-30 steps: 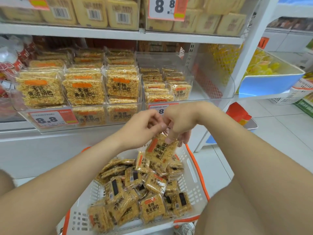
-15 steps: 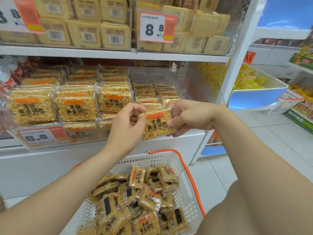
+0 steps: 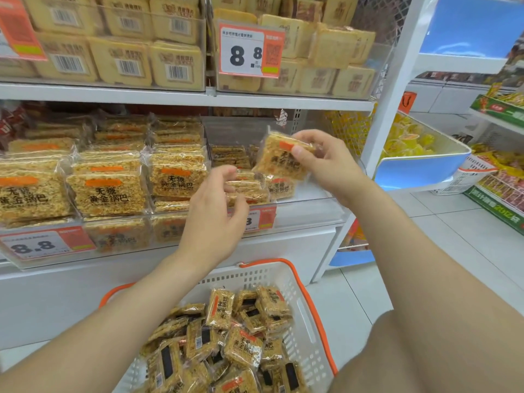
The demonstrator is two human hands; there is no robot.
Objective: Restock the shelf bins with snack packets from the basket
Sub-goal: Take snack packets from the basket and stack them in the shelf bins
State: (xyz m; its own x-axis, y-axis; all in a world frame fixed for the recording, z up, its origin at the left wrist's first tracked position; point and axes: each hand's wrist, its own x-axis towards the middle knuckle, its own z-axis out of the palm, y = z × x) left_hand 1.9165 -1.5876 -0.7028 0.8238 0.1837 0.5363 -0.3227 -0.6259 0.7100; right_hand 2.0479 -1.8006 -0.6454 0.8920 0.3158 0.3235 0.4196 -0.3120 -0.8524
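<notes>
Though partly masked by the left hand (image 3: 212, 214), reads as a price tag (image 3: 263, 218) on the clear bin (image 3: 309, 214). Holds nothing in that hand, fingers loosely curled. Pinches one snack packet (image 3: 276, 163), tilted, in the right hand (image 3: 326, 165) above the bin's sparse stack (image 3: 246, 190). Cuts off the white basket (image 3: 255, 276), heaped with packets, at the lower edge. Beyond: white shelf boards (image 3: 283, 102), pale floor tiles (image 3: 453, 236).
</notes>
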